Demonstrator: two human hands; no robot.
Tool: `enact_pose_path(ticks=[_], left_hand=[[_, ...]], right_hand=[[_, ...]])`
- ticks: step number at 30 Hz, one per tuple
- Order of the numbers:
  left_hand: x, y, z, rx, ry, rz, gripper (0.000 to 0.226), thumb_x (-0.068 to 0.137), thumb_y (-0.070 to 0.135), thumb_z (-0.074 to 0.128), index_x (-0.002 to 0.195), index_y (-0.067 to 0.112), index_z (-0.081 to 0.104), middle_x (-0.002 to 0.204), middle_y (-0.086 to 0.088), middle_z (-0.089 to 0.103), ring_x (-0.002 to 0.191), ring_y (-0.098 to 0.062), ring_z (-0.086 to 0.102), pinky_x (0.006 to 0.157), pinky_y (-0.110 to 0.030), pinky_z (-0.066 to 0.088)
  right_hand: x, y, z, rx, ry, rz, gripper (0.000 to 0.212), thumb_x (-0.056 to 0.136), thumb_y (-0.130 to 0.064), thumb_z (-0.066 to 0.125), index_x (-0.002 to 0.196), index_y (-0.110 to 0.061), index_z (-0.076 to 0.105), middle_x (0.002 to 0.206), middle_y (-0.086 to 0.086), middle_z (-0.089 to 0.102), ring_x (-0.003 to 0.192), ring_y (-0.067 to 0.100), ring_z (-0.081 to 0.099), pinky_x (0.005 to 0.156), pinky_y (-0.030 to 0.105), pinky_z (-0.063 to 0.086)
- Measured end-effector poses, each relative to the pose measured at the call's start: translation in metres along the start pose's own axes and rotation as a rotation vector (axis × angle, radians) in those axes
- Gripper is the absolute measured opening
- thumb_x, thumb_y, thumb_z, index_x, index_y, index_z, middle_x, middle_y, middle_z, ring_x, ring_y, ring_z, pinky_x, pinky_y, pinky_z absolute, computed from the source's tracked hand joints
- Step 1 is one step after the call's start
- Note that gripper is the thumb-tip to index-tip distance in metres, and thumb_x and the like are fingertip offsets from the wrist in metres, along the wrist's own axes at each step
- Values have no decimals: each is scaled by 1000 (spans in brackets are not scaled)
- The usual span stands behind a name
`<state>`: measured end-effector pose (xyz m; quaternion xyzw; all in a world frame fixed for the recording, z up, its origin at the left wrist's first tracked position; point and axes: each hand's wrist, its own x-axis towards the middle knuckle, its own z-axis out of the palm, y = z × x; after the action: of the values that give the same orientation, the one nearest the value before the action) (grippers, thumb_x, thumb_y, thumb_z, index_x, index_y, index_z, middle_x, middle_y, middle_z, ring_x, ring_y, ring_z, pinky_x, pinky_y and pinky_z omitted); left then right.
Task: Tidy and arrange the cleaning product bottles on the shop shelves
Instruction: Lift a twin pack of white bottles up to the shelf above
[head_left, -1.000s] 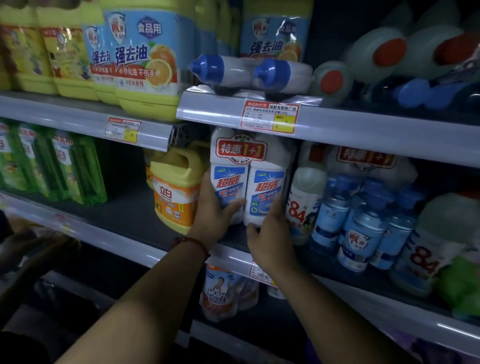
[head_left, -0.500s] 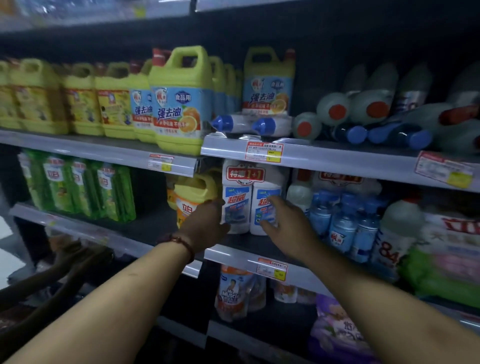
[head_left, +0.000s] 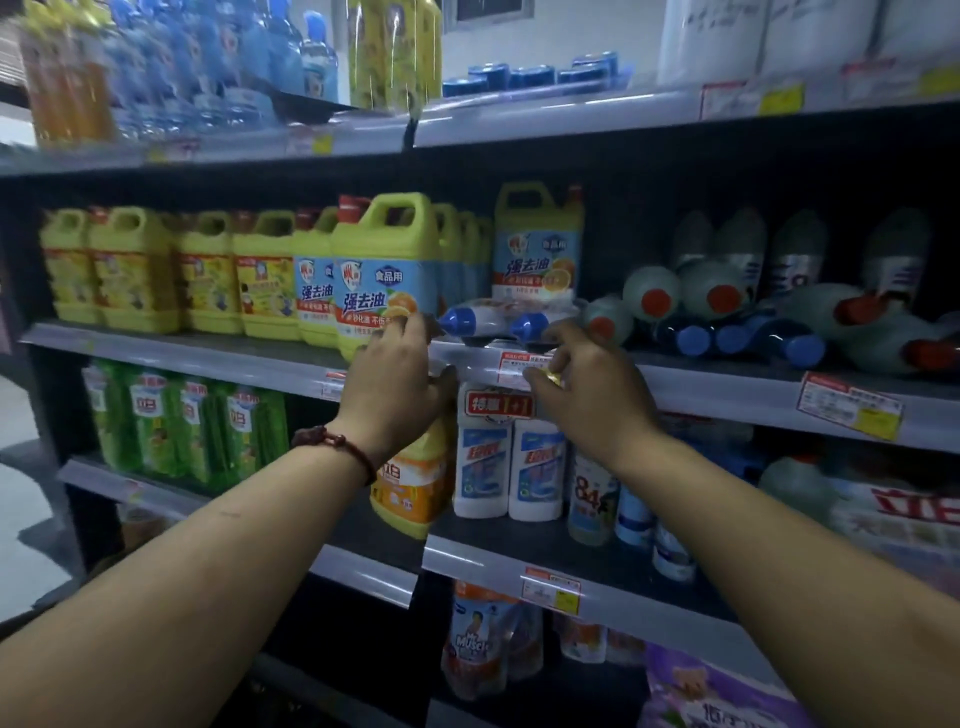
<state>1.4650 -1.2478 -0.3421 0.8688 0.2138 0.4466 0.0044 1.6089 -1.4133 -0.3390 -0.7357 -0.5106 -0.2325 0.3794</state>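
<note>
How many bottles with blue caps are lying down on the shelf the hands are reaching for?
5 show: two wrapped as a pair between the left hand and right hand, and three further right under red-capped bottles. More may be hidden behind.

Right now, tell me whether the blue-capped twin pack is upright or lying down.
Lying down: the blue-capped twin pack rests on its side, caps facing outward.

Blue-capped pair on its side at the shelf lip

Two white bottles (head_left: 511, 317), seemingly wrapped together, lie flat, caps toward nine o'clock; yellow jugs (head_left: 384, 270) stand upright at their nine o'clock.
</note>
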Motion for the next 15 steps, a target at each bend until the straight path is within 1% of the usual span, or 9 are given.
enact_pose_path(ticks=[3,5,7,9,12,15], left_hand=[[20,-4,-2,-27,-14,-34,48,94,28,67,135,15,47,130,-10,60,111,-31,62,91,-46,53],[30,-6,1,-19,-38,-53,47,95,29,64,137,23,44,127,-8,63,106,-29,63,89,-47,54],[39,-7,5,-13,-67,-48,48,95,33,64,138,30,43,123,-6,65,102,-27,64,86,-45,56],[46,-7,10,-20,-96,-37,51,93,39,66,139,35,45,120,-4,66,101,-25,64,86,-45,56],[53,-9,16,-5,-86,-22,47,91,43,68,135,36,51,112,0,65,96,-21,61,84,-42,55],[55,-12,18,-20,-66,-32,43,90,45,70,130,35,56,109,2,62,95,-22,60,85,-43,54]], right_hand=[[23,2,-9,-111,83,-69,41,91,-27,69,128,-14,56,131,10,51,117,30,48,94,42,48],[35,3,-15,-213,58,-92,47,90,-28,68,133,-14,53,139,11,44,122,31,43,98,43,46],[43,4,-18,-287,-31,-121,51,89,-29,64,137,-17,50,140,8,42,124,29,41,98,41,44],[50,5,-18,-355,-115,-164,53,90,-27,60,141,-20,49,138,5,45,126,28,39,99,39,41],[60,4,-15,-461,-162,-189,54,90,-28,59,143,-21,48,138,5,51,127,28,39,100,40,37],[68,-4,-12,-536,-212,-158,48,92,-30,57,138,-20,49,134,6,56,131,31,35,99,42,36]])
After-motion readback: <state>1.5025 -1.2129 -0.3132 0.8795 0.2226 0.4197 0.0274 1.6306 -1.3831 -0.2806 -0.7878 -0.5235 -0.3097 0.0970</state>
